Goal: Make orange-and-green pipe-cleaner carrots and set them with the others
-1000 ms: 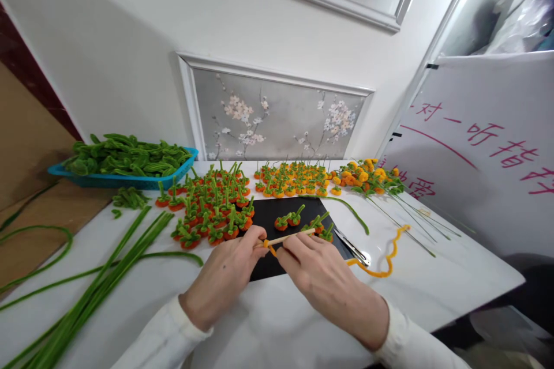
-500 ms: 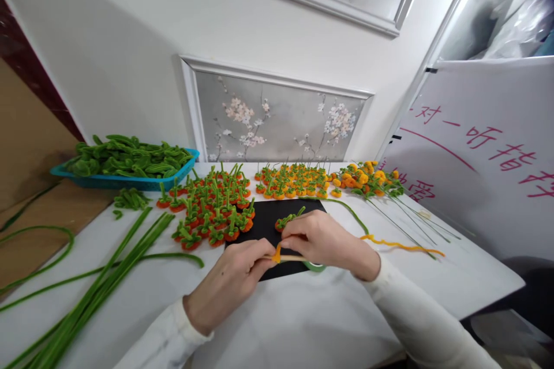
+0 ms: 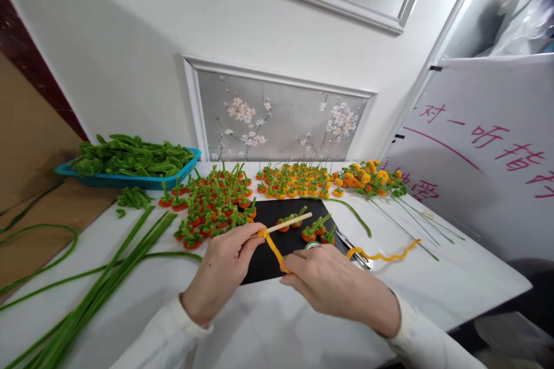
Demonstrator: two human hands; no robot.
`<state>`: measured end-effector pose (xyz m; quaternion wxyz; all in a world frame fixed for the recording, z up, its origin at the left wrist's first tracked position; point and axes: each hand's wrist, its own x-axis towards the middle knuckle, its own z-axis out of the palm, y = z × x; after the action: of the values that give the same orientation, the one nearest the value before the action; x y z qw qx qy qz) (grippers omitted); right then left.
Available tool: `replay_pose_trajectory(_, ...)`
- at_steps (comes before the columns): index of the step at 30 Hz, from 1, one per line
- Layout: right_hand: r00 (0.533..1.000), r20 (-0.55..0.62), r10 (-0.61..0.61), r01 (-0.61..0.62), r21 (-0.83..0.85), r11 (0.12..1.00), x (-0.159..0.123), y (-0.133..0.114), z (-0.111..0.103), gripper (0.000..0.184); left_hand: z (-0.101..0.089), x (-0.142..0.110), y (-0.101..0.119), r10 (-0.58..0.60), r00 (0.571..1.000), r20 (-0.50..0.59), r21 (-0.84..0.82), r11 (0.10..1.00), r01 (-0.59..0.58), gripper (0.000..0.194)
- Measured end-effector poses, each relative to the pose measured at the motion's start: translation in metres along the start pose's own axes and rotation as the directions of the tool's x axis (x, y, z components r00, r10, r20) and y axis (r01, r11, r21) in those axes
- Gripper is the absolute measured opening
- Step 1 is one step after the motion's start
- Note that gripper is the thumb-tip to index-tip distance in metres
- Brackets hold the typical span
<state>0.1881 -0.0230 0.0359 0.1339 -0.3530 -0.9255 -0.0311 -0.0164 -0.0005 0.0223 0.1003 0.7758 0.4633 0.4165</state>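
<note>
My left hand pinches a thin wooden stick near one end, together with the wrapped end of an orange pipe cleaner. From the stick, the orange pipe cleaner runs down to my right hand, whose fingers are closed on it. Its wavy tail comes out beyond the right hand across the table. Beneath the hands lies a black mat with a few small orange pieces with green tops on it. Silver scissors and a roll of green tape are partly hidden by my right hand.
Many orange-and-green pieces and yellow ones stand at the back. A blue tray of green fuzzy pieces is back left. Green pipe cleaners lie at left, yellow flower stems back right. A wall stands behind.
My right hand has moved down and right, away from the left, drawing the orange pipe cleaner taut. The stick now tilts upward; the scissors and more pieces on the mat have come into view.
</note>
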Motion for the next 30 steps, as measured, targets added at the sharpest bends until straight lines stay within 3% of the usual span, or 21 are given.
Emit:
replay_pose_trajectory(5, 0.992, -0.118, -0.052, 0.043, -0.082, 0.996, 0.0, -0.007, -0.02, 0.02, 0.002, -0.002, -0.002, 0.142, 0.986, 0.092, 0.031, 0.989, -0.145, 0.019)
replay_pose_trajectory(8, 0.974, -0.22, -0.052, 0.031, -0.096, 0.995, 0.01, 0.003, -0.024, 0.023, 0.002, -0.002, -0.001, 0.227, 0.962, 0.152, 0.089, 0.966, -0.242, 0.019)
replay_pose_trajectory(12, 0.956, -0.29, 0.051, -0.054, -0.003, 0.999, 0.026, 0.026, -0.024, 0.02, 0.001, -0.001, 0.003, 0.304, 0.939, 0.162, 0.1, 0.941, -0.322, 0.019)
replay_pose_trajectory(16, 0.977, -0.195, 0.084, -0.035, 0.242, 0.97, 0.036, 0.049, -0.023, 0.018, -0.001, -0.001, 0.006, 0.308, 0.942, 0.135, 0.026, 0.949, -0.314, 0.017)
replay_pose_trajectory(20, 0.998, -0.046, 0.043, -0.02, 0.404, 0.914, 0.034, 0.056, -0.012, 0.024, -0.001, -0.003, 0.007, 0.268, 0.963, 0.024, -0.002, 0.963, -0.268, 0.015)
replay_pose_trajectory(25, 0.999, -0.04, 0.022, -0.011, 0.243, 0.97, 0.02, 0.033, 0.009, 0.025, 0.001, -0.005, 0.002, 0.216, 0.974, -0.076, 0.091, 0.974, -0.209, 0.017)
replay_pose_trajectory(30, 1.0, 0.002, -0.002, 0.002, 0.053, 0.999, 0.007, 0.005, 0.0, 0.023, 0.002, -0.004, -0.002, 0.258, 0.962, -0.088, 0.279, 0.934, -0.224, 0.019)
